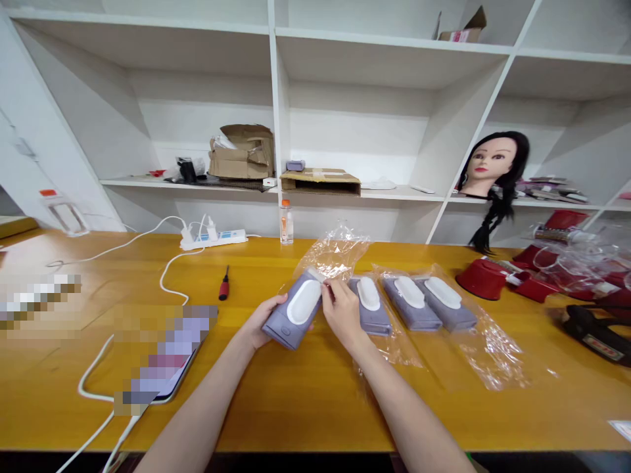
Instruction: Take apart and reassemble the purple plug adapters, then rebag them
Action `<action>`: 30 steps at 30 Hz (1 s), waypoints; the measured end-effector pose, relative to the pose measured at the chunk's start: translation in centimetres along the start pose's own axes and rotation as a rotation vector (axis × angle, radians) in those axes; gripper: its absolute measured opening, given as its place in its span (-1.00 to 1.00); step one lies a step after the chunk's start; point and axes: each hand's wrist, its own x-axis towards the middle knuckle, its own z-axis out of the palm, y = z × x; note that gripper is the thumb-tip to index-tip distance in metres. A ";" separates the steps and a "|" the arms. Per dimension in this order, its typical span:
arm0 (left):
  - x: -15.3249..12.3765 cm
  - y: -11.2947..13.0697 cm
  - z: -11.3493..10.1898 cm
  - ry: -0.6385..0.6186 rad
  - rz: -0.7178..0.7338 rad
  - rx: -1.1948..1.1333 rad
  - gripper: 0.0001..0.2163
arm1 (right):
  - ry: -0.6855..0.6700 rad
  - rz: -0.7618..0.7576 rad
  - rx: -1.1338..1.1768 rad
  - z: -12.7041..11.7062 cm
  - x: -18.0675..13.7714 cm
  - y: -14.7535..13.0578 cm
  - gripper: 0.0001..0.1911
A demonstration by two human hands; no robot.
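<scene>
My left hand (261,323) grips the near end of a purple device with a white oval pad (297,309), holding it just above the wooden table (305,401). My right hand (341,311) pinches the mouth of a clear plastic bag (332,255) at the device's far end. Three more purple devices (411,302) lie in clear bags to the right, side by side.
A red-handled screwdriver (223,284), a white power strip (213,238) with cables, and a small bottle (286,223) sit on the left and back of the table. A tablet lies near left. Red items (486,278) and a mannequin head (493,167) are at the right.
</scene>
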 end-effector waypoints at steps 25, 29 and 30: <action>0.2 -2.1 2.3 -0.015 0.135 -0.023 -0.52 | -0.124 0.973 1.470 0.0 1.8 -0.2 -0.71; 0.6 -2.4 2.1 0.095 0.216 0.057 -0.59 | 0.106 1.039 1.466 0.7 1.4 -0.3 -0.68; 0.7 -2.5 2.1 0.131 0.253 0.080 -0.61 | 0.080 1.053 1.476 0.8 1.4 -0.2 -0.71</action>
